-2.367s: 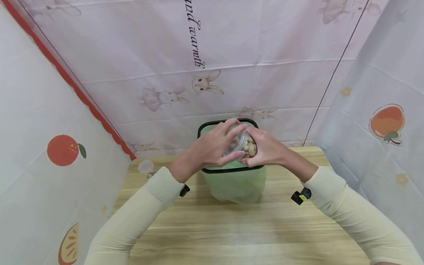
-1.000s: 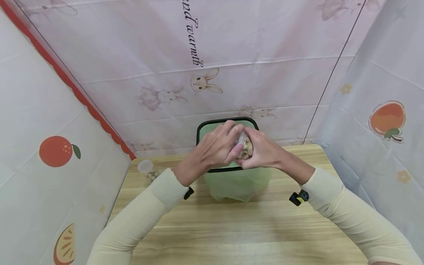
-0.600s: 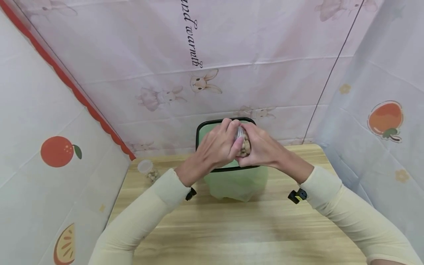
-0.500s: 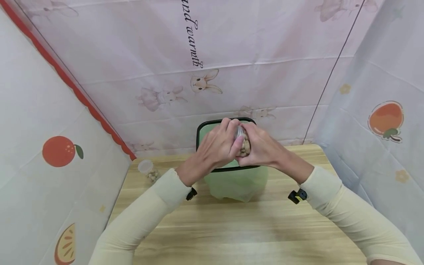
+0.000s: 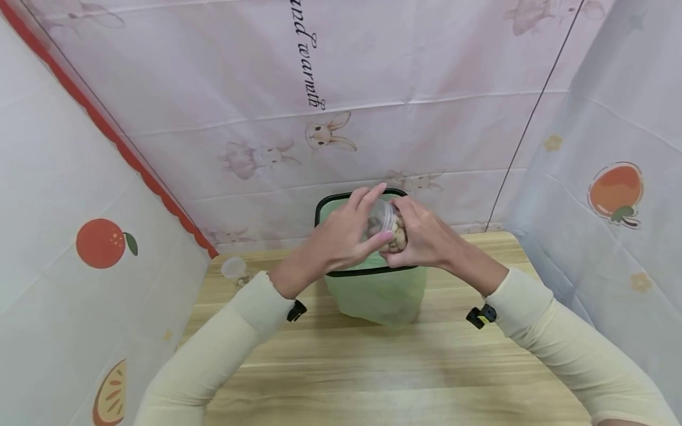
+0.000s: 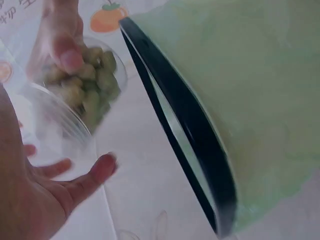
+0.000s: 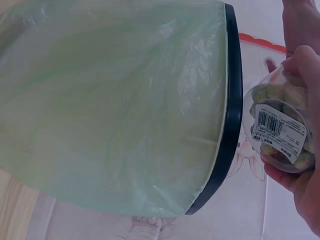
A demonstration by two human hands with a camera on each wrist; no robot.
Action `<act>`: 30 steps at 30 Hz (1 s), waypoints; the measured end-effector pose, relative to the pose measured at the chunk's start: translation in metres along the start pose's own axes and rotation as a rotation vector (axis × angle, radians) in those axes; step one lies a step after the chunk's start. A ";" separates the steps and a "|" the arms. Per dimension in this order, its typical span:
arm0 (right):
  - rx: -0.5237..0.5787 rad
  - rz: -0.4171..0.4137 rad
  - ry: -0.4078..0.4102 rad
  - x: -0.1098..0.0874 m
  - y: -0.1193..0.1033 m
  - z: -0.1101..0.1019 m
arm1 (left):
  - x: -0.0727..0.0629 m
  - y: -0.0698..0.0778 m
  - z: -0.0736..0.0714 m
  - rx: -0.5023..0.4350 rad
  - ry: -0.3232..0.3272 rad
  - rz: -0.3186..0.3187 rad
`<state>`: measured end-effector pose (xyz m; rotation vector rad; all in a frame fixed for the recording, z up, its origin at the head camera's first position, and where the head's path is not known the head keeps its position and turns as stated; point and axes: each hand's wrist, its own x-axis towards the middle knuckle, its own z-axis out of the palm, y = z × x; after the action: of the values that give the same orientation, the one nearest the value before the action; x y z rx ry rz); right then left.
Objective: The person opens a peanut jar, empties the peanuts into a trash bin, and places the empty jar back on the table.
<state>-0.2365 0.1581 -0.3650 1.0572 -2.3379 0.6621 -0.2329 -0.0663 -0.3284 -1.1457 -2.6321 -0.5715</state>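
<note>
A clear plastic jar [image 5: 397,238] full of pale tan, nut-like pieces is held tilted above the bin's mouth. My right hand [image 5: 430,239] grips it around its body; in the right wrist view a barcode label [image 7: 280,131] shows on its base. The ridged clear lid [image 5: 385,220] faces my left hand [image 5: 341,239]. That hand's fingers are spread around the lid, and the left wrist view shows its fingertips [image 6: 106,167] apart from it. Beneath both hands stands a bin [image 5: 378,299] lined with a pale green bag, its black rim [image 5: 367,272] partly covered by the hands.
At the table's back left stands a small clear container [image 5: 233,268], with tan pieces beside it partly hidden by my left sleeve [image 5: 218,349]. The wooden table [image 5: 394,378] meets printed cloth walls [image 5: 245,201] at the back and both sides.
My left hand was wrapped around the lid half a second ago. Its fingers have since spread and moved slightly left, exposing more of the lid. The right hand keeps hold of the jar.
</note>
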 end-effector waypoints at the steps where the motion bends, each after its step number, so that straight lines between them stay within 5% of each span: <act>1: 0.010 0.001 -0.001 0.000 0.001 0.000 | -0.002 -0.003 -0.001 0.000 0.005 0.036; 8: 0.045 -0.013 -0.018 -0.003 0.003 -0.004 | -0.007 -0.020 -0.008 -0.036 0.069 0.338; 14: 0.060 -0.038 -0.010 -0.003 0.005 -0.002 | -0.005 -0.022 -0.007 -0.032 0.071 0.444; 22: 0.066 -0.032 -0.014 -0.004 0.004 0.000 | -0.003 -0.019 -0.007 -0.045 0.063 0.440; 30: 0.019 -0.045 0.005 -0.001 -0.001 0.003 | -0.004 -0.015 -0.008 -0.013 0.035 0.268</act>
<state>-0.2360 0.1567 -0.3674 1.1122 -2.3009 0.6704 -0.2409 -0.0820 -0.3271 -1.4480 -2.3932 -0.5490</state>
